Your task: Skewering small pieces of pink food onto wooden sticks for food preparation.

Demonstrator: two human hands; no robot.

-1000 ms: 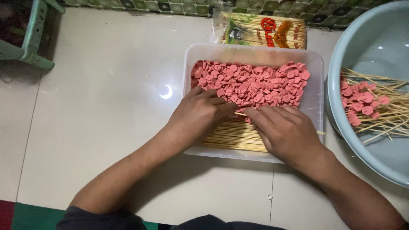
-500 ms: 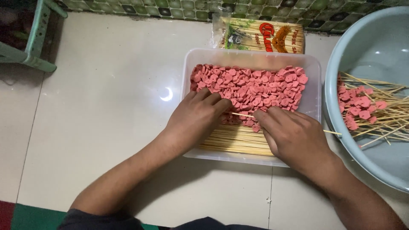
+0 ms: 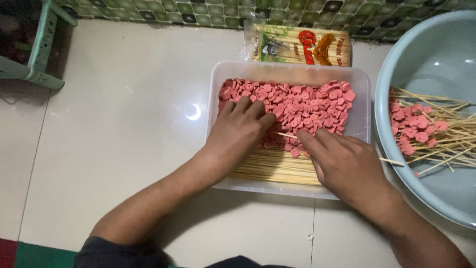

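Note:
A clear plastic tub (image 3: 364,84) on the tiled floor holds a heap of small pink sausage slices (image 3: 307,101) at the far side and a layer of bamboo skewers (image 3: 270,168) at the near side. My left hand (image 3: 238,131) rests on the slices with its fingertips pressed among them. My right hand (image 3: 347,161) grips one thin bamboo skewer (image 3: 285,135) whose tip points left toward the left fingers and whose tail sticks out to the right.
A large pale blue basin (image 3: 396,164) at the right holds several skewers threaded with pink slices (image 3: 421,129). A printed packet of skewers (image 3: 300,47) lies behind the tub. A green stool frame (image 3: 39,49) stands at the far left.
Both hands stay over the tub, shifting only slightly. The skewer in my right hand now shows its tip clearly beside the left fingers.

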